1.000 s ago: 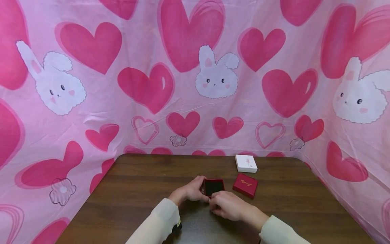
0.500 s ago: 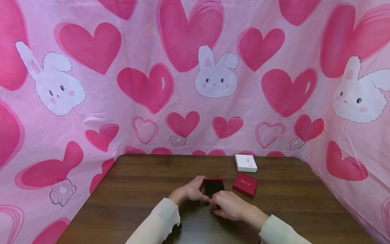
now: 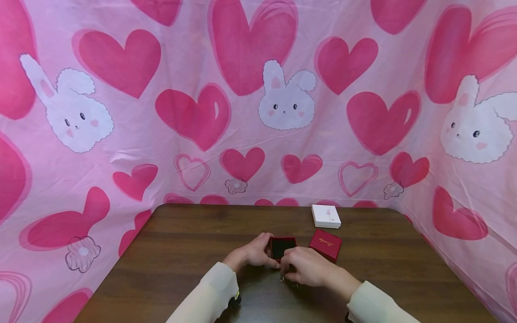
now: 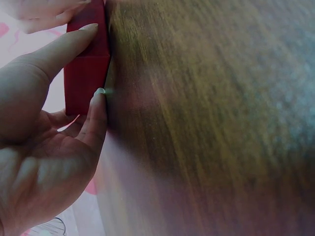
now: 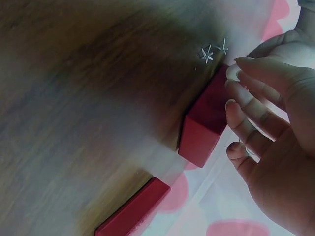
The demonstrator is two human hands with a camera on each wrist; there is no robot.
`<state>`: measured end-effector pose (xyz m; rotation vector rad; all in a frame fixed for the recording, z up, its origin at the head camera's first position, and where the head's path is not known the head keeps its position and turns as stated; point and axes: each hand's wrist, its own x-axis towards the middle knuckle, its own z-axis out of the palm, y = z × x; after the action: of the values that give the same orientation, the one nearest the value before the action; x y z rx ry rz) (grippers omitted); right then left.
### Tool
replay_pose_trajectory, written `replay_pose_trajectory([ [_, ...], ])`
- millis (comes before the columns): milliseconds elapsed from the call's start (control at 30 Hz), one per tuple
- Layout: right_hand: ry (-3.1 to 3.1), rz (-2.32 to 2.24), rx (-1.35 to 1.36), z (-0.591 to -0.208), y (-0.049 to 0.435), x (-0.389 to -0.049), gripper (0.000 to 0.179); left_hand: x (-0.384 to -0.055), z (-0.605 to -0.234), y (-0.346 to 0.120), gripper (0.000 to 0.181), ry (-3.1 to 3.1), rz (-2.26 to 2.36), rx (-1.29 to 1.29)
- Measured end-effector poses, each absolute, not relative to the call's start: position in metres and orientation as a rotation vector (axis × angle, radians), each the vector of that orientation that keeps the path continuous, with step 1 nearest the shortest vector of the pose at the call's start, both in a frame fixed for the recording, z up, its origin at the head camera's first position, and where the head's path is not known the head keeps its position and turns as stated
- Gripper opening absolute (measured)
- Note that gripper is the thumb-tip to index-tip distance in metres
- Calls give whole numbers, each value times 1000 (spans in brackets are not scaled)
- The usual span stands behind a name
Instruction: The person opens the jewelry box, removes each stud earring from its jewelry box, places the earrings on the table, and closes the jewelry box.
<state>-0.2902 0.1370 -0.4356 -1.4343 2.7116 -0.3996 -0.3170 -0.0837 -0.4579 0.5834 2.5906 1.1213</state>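
Observation:
My left hand [image 3: 256, 251] grips the left side of a small red jewelry box [image 4: 87, 83], its thumb along the near wall. The box stands lidless, with a black pad [image 3: 282, 247] showing inside. Over the near right corner of the box hovers my right hand [image 3: 305, 265], thumb and fingers bent loosely with nothing seen between them. Two small silver star-shaped pieces [image 5: 206, 54], which look like earrings, lie on the table just in front of the box. In the head view they show as tiny glints [image 3: 282, 279] below the right fingers.
A red lid with gold lettering [image 3: 325, 243] lies right of the box, partly behind my right hand. Behind it sits a white box [image 3: 326, 216] with a pink print. The brown wooden table [image 3: 194, 233] meets a pink heart-and-bunny cloth [image 3: 242, 134] at its back and sides.
My right hand has shifted slightly up and right, toward the box's corner, so the small star-shaped pieces on the table now show below it. The left hand and the box have stayed put.

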Motion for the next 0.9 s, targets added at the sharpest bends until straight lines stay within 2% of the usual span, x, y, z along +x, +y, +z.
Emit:
replay_pose_trajectory([
  [900,2833,-467,-1295,-428,159,-304,9,-315,-456,-84,66,2568,1148,574],
])
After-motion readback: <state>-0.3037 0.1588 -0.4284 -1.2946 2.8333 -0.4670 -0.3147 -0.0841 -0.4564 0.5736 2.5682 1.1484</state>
